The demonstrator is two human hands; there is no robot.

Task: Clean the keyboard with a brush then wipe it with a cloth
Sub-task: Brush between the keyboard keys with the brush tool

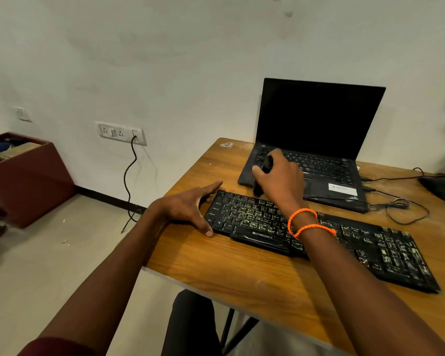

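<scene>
The keyboard (316,237) lies on the table (216,258) before a laptop (316,140); rigid, light, likely to slide. Left hand (190,206), fingers spread, braces its left end. Right hand (280,178) grips the dark brush (265,170) by the handle.

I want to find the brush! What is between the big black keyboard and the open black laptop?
In the head view, the right hand grips a dark brush there, over bare wooden table between keyboard and laptop.
</scene>
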